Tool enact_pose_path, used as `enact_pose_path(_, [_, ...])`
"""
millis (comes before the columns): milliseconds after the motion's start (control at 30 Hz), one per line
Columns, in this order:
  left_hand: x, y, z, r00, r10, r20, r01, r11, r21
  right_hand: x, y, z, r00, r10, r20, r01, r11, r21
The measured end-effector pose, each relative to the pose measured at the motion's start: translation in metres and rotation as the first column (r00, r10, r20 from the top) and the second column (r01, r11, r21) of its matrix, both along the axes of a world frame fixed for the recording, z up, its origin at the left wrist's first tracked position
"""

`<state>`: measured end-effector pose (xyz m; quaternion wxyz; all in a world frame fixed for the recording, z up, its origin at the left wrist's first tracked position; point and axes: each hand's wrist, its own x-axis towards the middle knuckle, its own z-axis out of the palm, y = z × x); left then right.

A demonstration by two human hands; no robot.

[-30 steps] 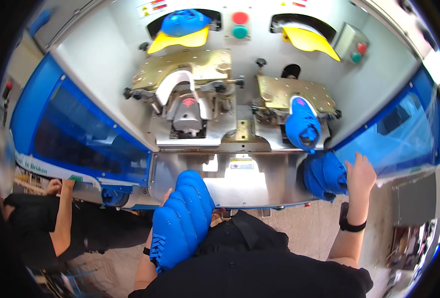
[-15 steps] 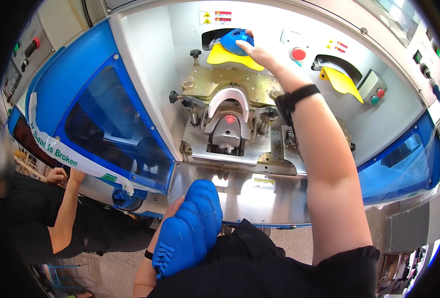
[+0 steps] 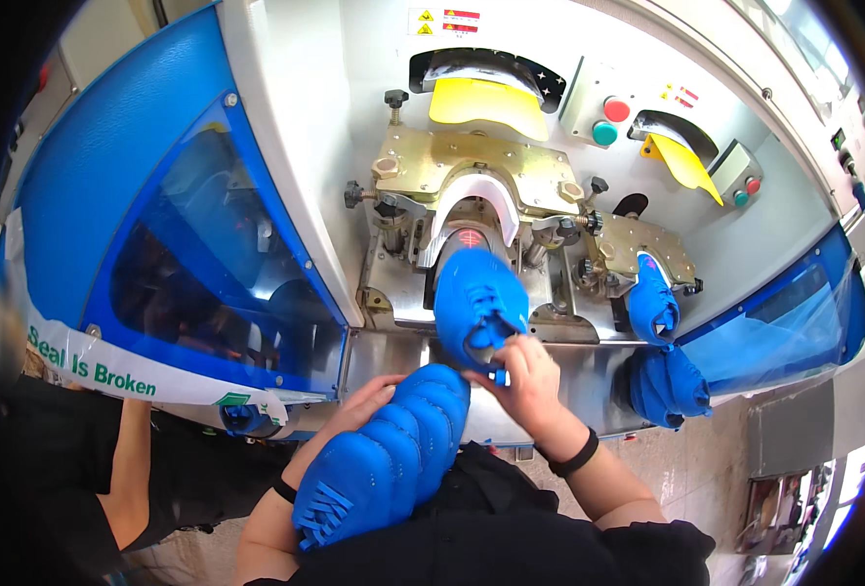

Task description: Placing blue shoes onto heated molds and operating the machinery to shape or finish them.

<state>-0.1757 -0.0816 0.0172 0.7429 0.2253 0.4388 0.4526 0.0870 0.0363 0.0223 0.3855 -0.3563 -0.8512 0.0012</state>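
Observation:
A nested stack of blue shoe uppers (image 3: 403, 430) leans along my left forearm. My left hand (image 3: 366, 398) supports it from the left side, with most of the fingers hidden beneath. A single blue shoe upper (image 3: 479, 298), toe pointing away from me, is pinched at its heel opening by my right hand (image 3: 527, 379). It hangs in front of the metal toe mould, covering most of it. Above the mould, a white horseshoe-shaped pad (image 3: 499, 200) is fixed under a brass-coloured plate (image 3: 472, 161) with black knobs.
Yellow flaps (image 3: 491, 105) hang below the slots in the machine's back wall. To the right, another blue upper (image 3: 653, 301) sits at a second station, and more uppers (image 3: 669, 386) rest below it. A blue windowed door (image 3: 218, 244) stands left, near another person's arm (image 3: 132, 469).
My right hand has come down from the upper slot with the blue upper, and is now before the mould. The view has shifted, showing more uppers at the right station.

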Motion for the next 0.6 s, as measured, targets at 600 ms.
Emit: enact_pose_path(600, [0.018, 0.014, 0.034, 0.988, 0.081, -0.130, -0.082, 0.997, -0.008, -0.066, 0.030, -0.025, 0.960, -0.235, 0.150, 0.249, 0.964, -0.087])
